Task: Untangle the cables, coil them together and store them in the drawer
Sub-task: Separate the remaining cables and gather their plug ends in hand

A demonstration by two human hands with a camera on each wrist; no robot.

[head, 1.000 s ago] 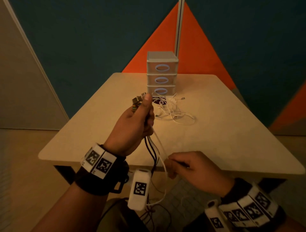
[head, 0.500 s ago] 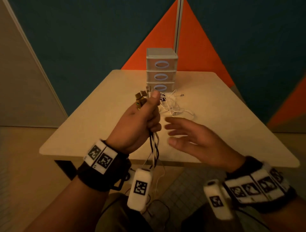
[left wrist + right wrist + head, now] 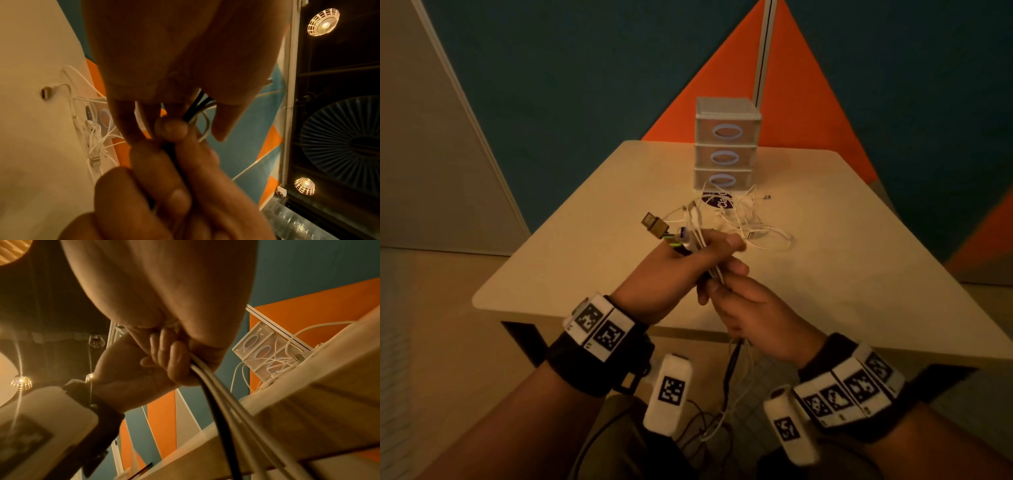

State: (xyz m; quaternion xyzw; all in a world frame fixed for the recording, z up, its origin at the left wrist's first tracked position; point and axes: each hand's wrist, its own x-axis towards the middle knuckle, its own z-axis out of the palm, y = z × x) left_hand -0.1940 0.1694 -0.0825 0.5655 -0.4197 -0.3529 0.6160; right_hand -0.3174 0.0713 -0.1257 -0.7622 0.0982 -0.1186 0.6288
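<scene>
Against teal-and-orange wall panels, above a pale table [image 3: 842, 274], the left hand [image 3: 671, 274] grips a cable bundle [image 3: 697, 240] near its plugs; the right hand [image 3: 753, 308] closes around it below. Dangling ends could snag the loose white cables [image 3: 750, 222] before the drawer unit [image 3: 726, 147].

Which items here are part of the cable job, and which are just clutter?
In play:
- cable bundle, gripped by left hand and right hand
- loose white cables on the table
- drawer unit, all three drawers closed

Lying about:
- dark round label in front of the drawers
</scene>
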